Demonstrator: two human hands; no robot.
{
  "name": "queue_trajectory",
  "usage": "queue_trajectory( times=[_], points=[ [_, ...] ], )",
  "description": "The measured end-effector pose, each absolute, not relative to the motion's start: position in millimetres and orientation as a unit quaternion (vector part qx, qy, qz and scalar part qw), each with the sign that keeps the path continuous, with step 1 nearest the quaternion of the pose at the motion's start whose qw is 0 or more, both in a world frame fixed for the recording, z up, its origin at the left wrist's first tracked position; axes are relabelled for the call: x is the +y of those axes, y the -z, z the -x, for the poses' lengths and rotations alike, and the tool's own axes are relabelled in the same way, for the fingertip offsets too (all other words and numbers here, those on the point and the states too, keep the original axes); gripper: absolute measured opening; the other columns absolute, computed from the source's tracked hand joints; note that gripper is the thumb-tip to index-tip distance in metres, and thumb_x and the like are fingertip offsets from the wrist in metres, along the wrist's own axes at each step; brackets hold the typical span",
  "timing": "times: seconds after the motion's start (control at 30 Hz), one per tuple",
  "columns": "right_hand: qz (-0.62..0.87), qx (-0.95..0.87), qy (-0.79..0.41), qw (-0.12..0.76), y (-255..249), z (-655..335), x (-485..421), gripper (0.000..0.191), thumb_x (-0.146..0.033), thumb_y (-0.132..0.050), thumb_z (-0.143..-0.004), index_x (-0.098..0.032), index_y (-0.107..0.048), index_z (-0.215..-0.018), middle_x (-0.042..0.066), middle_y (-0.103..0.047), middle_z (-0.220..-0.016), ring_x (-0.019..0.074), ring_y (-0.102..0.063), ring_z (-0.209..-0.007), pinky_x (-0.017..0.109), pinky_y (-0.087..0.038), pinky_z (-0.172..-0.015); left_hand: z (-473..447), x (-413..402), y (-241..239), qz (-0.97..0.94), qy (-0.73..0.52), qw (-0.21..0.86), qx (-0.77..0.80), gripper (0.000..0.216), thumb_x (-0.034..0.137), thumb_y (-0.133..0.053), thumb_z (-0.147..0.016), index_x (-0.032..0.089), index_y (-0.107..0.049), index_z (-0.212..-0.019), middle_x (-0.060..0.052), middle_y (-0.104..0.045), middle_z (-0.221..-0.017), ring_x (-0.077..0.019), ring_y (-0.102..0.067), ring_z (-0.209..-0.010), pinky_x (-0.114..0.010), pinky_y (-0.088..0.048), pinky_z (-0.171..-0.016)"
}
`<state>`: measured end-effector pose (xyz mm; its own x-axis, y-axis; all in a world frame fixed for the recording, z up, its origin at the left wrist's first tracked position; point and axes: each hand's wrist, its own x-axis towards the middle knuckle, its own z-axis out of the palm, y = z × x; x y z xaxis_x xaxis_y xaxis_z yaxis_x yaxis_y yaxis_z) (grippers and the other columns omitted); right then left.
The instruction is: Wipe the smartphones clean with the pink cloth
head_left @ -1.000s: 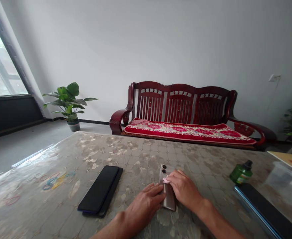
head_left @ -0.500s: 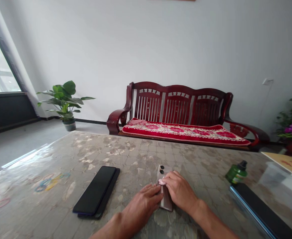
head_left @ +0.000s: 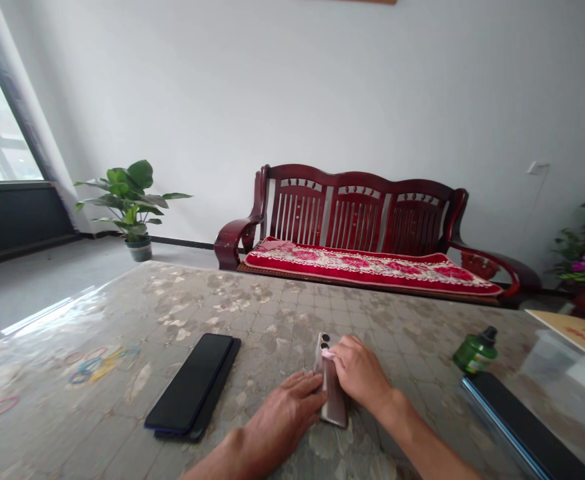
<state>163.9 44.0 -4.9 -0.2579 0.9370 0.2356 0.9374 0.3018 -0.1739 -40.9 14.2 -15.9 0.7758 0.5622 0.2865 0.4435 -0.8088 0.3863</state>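
A beige-pink smartphone (head_left: 335,408) lies back up on the patterned tablecloth, its camera lenses at the far end. My left hand (head_left: 292,403) holds the phone's left side, with fingertips and thumb against it. Pinched in the fingers of my right hand (head_left: 360,367) is a small pale pink cloth (head_left: 328,355), pressed on the phone's back just below the lenses. Part of the cloth is hidden under my fingers. To the left, a dark smartphone (head_left: 192,383) rests askew on another dark phone (head_left: 217,393).
Coloured rubber bands (head_left: 100,365) lie at the left. On the right are a green pump bottle (head_left: 475,350), a dark phone-like slab with a blue edge (head_left: 527,423) and a clear plastic box (head_left: 562,367). A red wooden bench (head_left: 355,207) stands beyond the table (head_left: 272,320).
My right hand has slid the pink cloth up the phone's back, closer to the camera lenses. My left hand stays at the phone's side.
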Motion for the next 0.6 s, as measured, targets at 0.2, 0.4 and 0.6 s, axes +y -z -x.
queue_trajectory(
  times=[0.2,0.4,0.6],
  points=[
    [0.616,-0.774,0.014,0.148,2.3,-151.7,66.2,0.027,-0.014,-0.042,-0.096,-0.021,-0.068,-0.092,0.007,-0.068,-0.096,0.0179,-0.059,-0.095,0.025,-0.039,-0.085,40.9,13.8,14.6,-0.933,-0.192,0.139,0.27,0.022,0.013,-0.056,-0.093,0.024,-0.059,-0.112,-0.003,-0.062,-0.124,-0.0213,-0.058,-0.116,-0.034,-0.038,-0.108],
    [0.583,-0.805,0.011,0.115,-8.6,-149.9,68.3,0.037,-0.014,-0.036,-0.098,-0.023,-0.071,-0.09,0.005,-0.067,-0.091,0.0166,-0.059,-0.089,0.024,-0.039,-0.08,40.8,14.2,16.9,-0.934,-0.2,0.132,0.264,0.018,0.013,-0.055,-0.095,0.023,-0.059,-0.109,-0.003,-0.063,-0.122,-0.0215,-0.058,-0.115,-0.034,-0.038,-0.107],
    [0.598,-0.795,0.009,0.102,-13.2,-171.7,61.9,0.029,-0.016,-0.045,-0.093,-0.022,-0.071,-0.082,0.005,-0.066,-0.089,0.0158,-0.06,-0.088,0.022,-0.038,-0.077,38.7,14.9,13.9,-0.939,-0.194,0.141,0.246,0.015,0.012,-0.056,-0.094,0.022,-0.059,-0.104,-0.003,-0.064,-0.118,-0.0203,-0.061,-0.111,-0.031,-0.042,-0.104]
  ],
)
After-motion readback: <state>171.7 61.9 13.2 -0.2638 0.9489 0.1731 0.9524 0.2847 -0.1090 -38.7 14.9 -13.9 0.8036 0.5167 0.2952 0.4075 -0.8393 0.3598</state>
